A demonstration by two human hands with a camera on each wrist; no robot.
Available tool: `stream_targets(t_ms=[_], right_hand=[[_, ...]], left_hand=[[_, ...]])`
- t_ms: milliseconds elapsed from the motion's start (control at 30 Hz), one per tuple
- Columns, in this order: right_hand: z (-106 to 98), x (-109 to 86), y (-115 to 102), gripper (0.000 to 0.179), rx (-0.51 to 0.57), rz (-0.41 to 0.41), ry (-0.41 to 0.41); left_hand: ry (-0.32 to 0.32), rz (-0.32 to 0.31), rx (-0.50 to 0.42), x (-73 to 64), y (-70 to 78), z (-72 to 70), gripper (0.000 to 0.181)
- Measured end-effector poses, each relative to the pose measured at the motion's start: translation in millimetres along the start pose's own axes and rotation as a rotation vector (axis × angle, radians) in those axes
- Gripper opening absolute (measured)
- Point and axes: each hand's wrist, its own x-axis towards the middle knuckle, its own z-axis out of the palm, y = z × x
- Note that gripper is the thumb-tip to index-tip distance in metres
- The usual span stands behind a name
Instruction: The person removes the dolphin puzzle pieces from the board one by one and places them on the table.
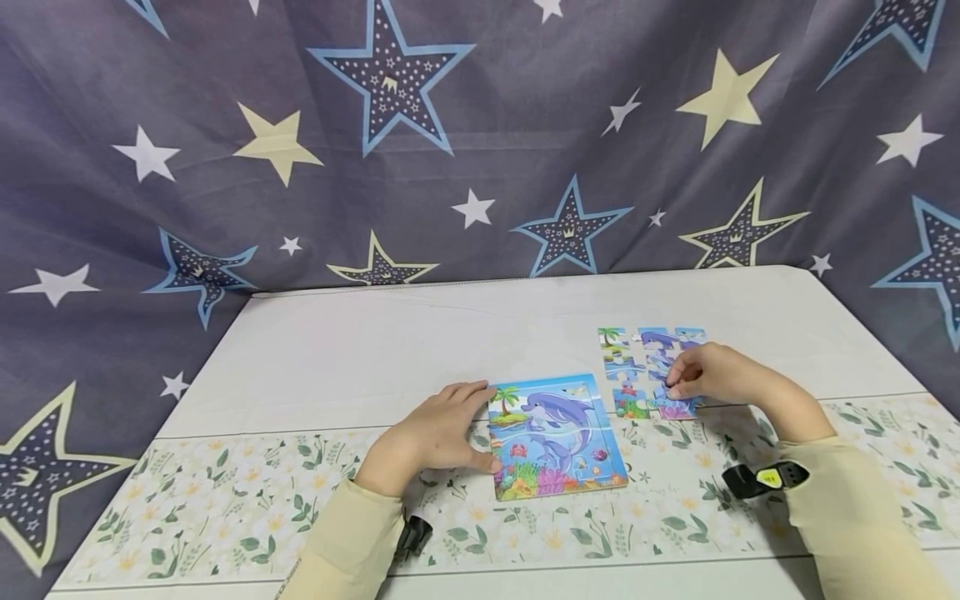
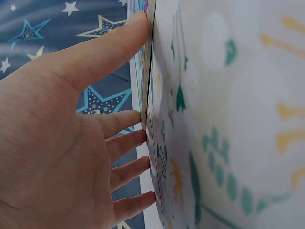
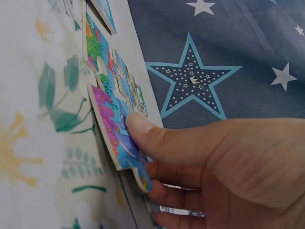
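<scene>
A square dolphin puzzle (image 1: 555,437) in a blue-bordered frame lies near the middle of the table. My left hand (image 1: 442,429) is at its left edge, thumb and fingers spread and fairly straight; in the left wrist view the thumb (image 2: 124,40) touches the frame's edge. To the right, several loose puzzle pieces (image 1: 622,367) with palm, dolphin and coral pictures lie in a partly joined group. My right hand (image 1: 720,375) pinches a puzzle piece with pink coral (image 3: 107,114) at the group's right side, thumb on its printed face. The fingers behind it are partly hidden.
The table (image 1: 390,342) has a white cover with a flowered band (image 1: 247,500) across its front part. Behind it hangs a dark star-patterned curtain (image 1: 420,200). Black straps (image 1: 761,479) sit at both wrists.
</scene>
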Motion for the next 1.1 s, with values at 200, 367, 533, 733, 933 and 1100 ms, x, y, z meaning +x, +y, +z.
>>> stream_targets(t_ms=[200,367,533,733,933,1100], right_hand=[[-0.9,-0.9,0.4,0.02,-0.029,0.01,0.01],[-3.4,-2.6,-2.1,0.021,-0.062,0.033,0.025],[-5.5,-4.2,-7.2,0.019,-0.068,0.038,0.042],[-5.0,-3.5,-17.5,0.017,-0.062,0.004,0.053],[-1.7,-2.3,-33.7,0.018,-0.019,-0.07,0.038],[4.0,-1.1,-46.9,0.018,-0.003,-0.145,0.002]], left_hand=[[-0.001,-0.006,0.01,1.0,-0.6,0.9,0.101],[0.003,-0.002,0.003,0.5,-0.2,0.8,0.101],[0.001,0.002,-0.003,-0.4,0.2,0.3,0.101],[-0.003,-0.007,-0.001,-0.3,1.0,-1.2,0.101],[-0.008,-0.012,0.001,0.0,1.5,-2.0,0.101],[-0.008,-0.008,0.0,0.1,2.2,-2.5,0.101]])
